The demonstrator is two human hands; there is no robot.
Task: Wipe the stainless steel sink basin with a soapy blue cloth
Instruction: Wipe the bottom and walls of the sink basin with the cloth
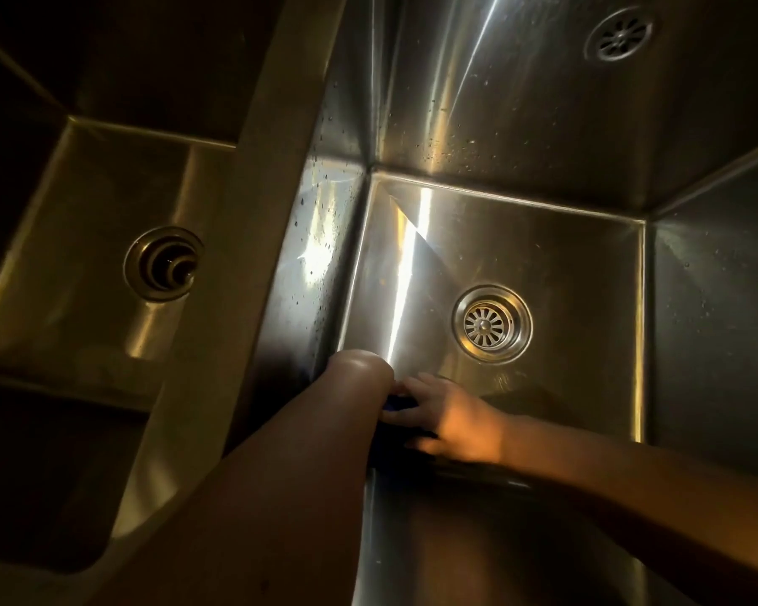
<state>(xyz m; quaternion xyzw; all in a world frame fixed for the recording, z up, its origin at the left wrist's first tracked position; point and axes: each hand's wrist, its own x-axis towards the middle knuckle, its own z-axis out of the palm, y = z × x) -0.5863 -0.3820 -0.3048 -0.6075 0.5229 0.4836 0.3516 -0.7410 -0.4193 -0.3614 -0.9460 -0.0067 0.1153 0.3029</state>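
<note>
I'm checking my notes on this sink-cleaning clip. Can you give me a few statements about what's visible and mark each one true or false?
1. The right hand presses on the blue cloth in the right basin. True.
2. The cloth lies on top of the round drain strainer. False: it is at the basin's near left corner, apart from the strainer.
3. A second basin sits to the left. True.
4. The left hand is clearly seen gripping a sponge. False: only the left forearm shows; its hand is hidden.

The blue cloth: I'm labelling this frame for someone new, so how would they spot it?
Start in the right-hand sink basin, the one with the slotted drain strainer. At its near left corner, the right hand presses on the blue cloth, the only coloured thing among steel.
</note>
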